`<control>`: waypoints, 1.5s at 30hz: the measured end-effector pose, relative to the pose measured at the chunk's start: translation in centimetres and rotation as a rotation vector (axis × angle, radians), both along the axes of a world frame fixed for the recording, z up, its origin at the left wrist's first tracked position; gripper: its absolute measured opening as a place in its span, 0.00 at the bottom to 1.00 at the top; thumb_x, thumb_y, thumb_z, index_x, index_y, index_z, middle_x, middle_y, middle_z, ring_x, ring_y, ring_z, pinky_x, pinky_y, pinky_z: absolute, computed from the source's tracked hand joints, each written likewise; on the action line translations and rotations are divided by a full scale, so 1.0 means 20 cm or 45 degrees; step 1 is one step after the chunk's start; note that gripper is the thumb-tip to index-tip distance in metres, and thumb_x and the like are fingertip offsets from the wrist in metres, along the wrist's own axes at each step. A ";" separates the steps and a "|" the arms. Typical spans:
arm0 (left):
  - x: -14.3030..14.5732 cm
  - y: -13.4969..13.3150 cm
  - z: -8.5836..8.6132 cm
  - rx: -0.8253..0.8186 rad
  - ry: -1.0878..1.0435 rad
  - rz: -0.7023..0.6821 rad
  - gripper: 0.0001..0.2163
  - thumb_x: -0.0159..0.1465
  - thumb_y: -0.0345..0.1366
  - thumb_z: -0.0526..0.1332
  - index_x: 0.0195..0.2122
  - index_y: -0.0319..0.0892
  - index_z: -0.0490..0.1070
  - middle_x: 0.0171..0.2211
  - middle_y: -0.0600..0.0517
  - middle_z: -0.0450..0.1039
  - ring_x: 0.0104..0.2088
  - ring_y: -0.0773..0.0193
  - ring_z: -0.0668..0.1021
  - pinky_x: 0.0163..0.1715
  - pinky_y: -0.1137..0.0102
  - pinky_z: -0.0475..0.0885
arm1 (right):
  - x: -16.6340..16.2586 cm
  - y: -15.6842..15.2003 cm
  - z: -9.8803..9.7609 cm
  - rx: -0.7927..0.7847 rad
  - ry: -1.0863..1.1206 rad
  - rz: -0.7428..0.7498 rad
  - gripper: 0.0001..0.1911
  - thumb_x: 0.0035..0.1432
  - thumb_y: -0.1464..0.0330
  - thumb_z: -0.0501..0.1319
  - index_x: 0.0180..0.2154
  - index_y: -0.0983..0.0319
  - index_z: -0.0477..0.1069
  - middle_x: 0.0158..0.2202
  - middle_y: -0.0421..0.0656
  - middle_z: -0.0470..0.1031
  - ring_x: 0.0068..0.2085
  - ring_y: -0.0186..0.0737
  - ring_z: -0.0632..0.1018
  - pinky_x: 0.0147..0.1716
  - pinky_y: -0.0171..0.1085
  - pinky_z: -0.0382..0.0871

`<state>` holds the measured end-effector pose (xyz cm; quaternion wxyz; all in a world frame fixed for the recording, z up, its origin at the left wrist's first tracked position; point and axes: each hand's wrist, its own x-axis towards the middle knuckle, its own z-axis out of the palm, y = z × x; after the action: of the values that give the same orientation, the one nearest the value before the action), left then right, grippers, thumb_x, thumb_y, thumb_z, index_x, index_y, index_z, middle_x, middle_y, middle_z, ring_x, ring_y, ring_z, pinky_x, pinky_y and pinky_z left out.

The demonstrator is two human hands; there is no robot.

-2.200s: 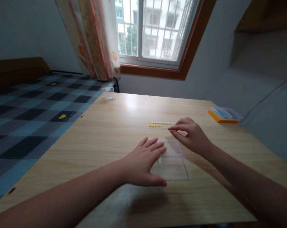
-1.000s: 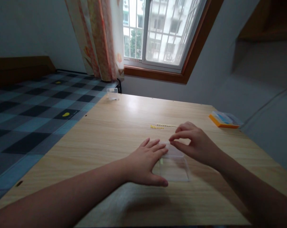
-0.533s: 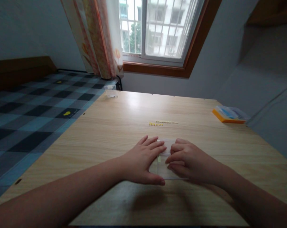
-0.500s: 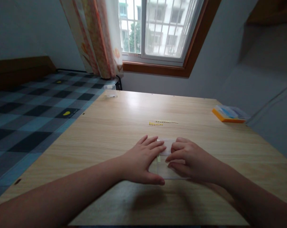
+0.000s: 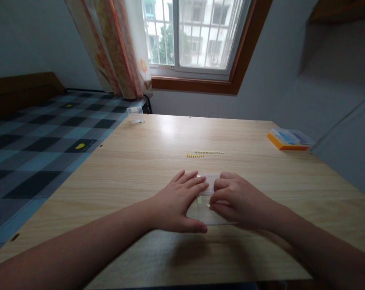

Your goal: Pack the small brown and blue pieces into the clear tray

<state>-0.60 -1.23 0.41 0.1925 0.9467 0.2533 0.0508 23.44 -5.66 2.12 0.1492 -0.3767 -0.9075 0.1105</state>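
Note:
A flat clear plastic piece (image 5: pixel 204 216), perhaps a shallow case or sheet, lies on the table under both hands. My left hand (image 5: pixel 184 201) rests on its left side, fingers spread and thumb stretched toward its near edge. Over the right part, my right hand (image 5: pixel 238 199) is closed in a pinch. A tiny pale-yellow piece (image 5: pixel 208 206) shows at the tips of its thumb and forefinger. Between the hands, a pale yellow-green strip (image 5: pixel 199 199) sits on the plastic. Beyond the hands lie rows of several tiny yellow pieces (image 5: pixel 195 155) and darker pieces (image 5: pixel 209 152).
The wooden table (image 5: pixel 124 169) stands beneath a window. A small clear box (image 5: pixel 136 116) is at its far left corner. At the far right edge lies an orange-based case (image 5: pixel 289 141) with a clear lid. Checked bedding (image 5: pixel 34 161) borders the left side.
The thumb and forefinger of my right hand have closed together, and a pale-yellow piece now shows at their tips. My left hand stays flat. The whole view has shifted slightly.

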 end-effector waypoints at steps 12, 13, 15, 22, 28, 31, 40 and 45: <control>0.00 0.00 0.00 -0.002 0.020 0.001 0.46 0.58 0.65 0.66 0.71 0.41 0.60 0.73 0.38 0.56 0.73 0.35 0.55 0.71 0.39 0.46 | 0.03 0.02 -0.01 0.107 0.020 0.147 0.09 0.63 0.74 0.63 0.38 0.57 0.82 0.34 0.43 0.76 0.38 0.42 0.70 0.41 0.41 0.62; 0.00 0.00 0.00 -0.005 0.018 0.000 0.46 0.58 0.64 0.66 0.71 0.41 0.60 0.73 0.38 0.56 0.73 0.35 0.55 0.71 0.39 0.45 | 0.03 0.02 -0.02 0.114 0.012 0.133 0.08 0.63 0.74 0.63 0.37 0.58 0.82 0.33 0.43 0.76 0.37 0.42 0.70 0.40 0.41 0.61; 0.00 0.00 0.00 -0.009 0.010 -0.005 0.46 0.59 0.64 0.66 0.71 0.39 0.60 0.73 0.37 0.55 0.73 0.34 0.55 0.70 0.38 0.46 | 0.03 0.02 -0.02 0.135 0.006 0.109 0.08 0.64 0.73 0.63 0.35 0.58 0.81 0.32 0.42 0.76 0.37 0.42 0.70 0.39 0.41 0.61; 0.00 0.00 0.00 -0.017 -0.040 -0.005 0.45 0.58 0.65 0.66 0.69 0.40 0.62 0.72 0.36 0.57 0.72 0.32 0.57 0.70 0.37 0.46 | 0.02 0.01 -0.01 0.177 -0.007 0.056 0.07 0.65 0.68 0.66 0.33 0.58 0.81 0.32 0.42 0.77 0.36 0.42 0.70 0.39 0.42 0.60; 0.00 0.00 -0.01 -0.008 -0.023 -0.003 0.46 0.58 0.64 0.66 0.70 0.41 0.61 0.72 0.37 0.57 0.73 0.34 0.55 0.71 0.39 0.45 | 0.02 0.00 0.01 0.143 -0.049 0.099 0.08 0.66 0.69 0.64 0.34 0.57 0.81 0.32 0.42 0.76 0.35 0.42 0.69 0.39 0.43 0.59; 0.00 0.00 -0.01 -0.004 -0.016 -0.007 0.46 0.59 0.64 0.66 0.71 0.39 0.60 0.73 0.36 0.56 0.73 0.34 0.55 0.71 0.39 0.45 | 0.01 0.00 0.00 0.167 -0.064 0.067 0.08 0.66 0.68 0.64 0.35 0.57 0.81 0.32 0.42 0.75 0.34 0.41 0.69 0.38 0.43 0.58; 0.00 0.00 -0.02 -0.009 -0.053 -0.011 0.45 0.59 0.63 0.66 0.70 0.41 0.61 0.72 0.37 0.57 0.73 0.34 0.56 0.71 0.39 0.44 | -0.01 -0.01 -0.02 0.203 -0.045 0.035 0.10 0.68 0.68 0.61 0.34 0.58 0.80 0.29 0.42 0.73 0.32 0.40 0.67 0.35 0.41 0.57; 0.00 0.00 -0.02 0.002 -0.023 -0.006 0.45 0.59 0.64 0.65 0.71 0.41 0.60 0.73 0.38 0.56 0.73 0.35 0.55 0.71 0.40 0.44 | -0.01 -0.01 -0.02 0.133 -0.051 0.022 0.13 0.69 0.69 0.59 0.32 0.59 0.79 0.30 0.41 0.73 0.32 0.38 0.68 0.34 0.40 0.57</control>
<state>-0.64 -1.33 0.09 0.1941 0.9469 0.2493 0.0591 23.26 -5.80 1.63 0.1496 -0.3626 -0.9181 0.0565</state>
